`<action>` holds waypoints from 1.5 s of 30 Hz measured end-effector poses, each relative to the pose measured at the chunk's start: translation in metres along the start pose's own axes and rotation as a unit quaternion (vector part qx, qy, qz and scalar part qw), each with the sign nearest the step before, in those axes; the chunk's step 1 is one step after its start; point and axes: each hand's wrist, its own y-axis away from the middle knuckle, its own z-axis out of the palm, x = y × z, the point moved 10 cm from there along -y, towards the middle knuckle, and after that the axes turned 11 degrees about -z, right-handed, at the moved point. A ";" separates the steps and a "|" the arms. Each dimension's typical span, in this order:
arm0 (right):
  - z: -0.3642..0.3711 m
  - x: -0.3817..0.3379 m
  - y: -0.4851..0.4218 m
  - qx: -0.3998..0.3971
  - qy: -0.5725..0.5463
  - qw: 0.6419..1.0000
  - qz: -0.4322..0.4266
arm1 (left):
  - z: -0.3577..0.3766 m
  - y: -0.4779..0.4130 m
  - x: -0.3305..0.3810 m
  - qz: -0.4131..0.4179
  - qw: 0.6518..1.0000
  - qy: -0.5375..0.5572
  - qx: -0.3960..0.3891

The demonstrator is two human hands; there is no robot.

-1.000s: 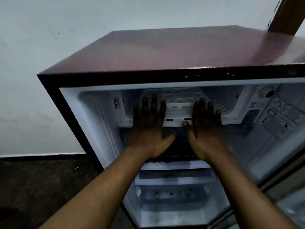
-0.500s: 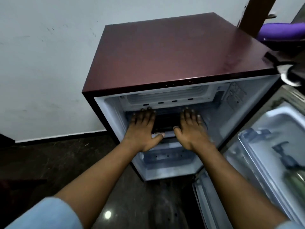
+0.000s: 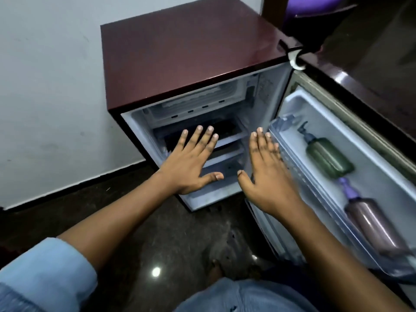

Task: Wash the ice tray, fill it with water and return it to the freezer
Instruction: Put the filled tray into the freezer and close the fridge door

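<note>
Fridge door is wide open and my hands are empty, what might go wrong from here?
1. The fridge door stands wide open; left so, cold likely escapes from the freezer compartment.
2. The green pump bottle and purple-capped bottle sit in the door shelf; a hard swing by the right hand may jolt them.

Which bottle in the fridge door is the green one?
The green pump bottle, the one with a dark pump on top. The other bottle beside it is coppery brown with a purple cap.
</note>
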 end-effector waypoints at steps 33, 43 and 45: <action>-0.172 0.126 0.290 0.094 0.127 0.916 0.370 | -0.157 -0.037 0.374 0.407 0.913 -0.002 0.031; -0.167 0.101 0.299 0.138 0.119 0.931 0.317 | -0.154 -0.021 0.358 0.397 0.917 0.009 0.023; -0.167 0.091 0.300 0.143 0.121 0.932 0.309 | -0.154 -0.016 0.352 0.388 0.922 0.015 0.018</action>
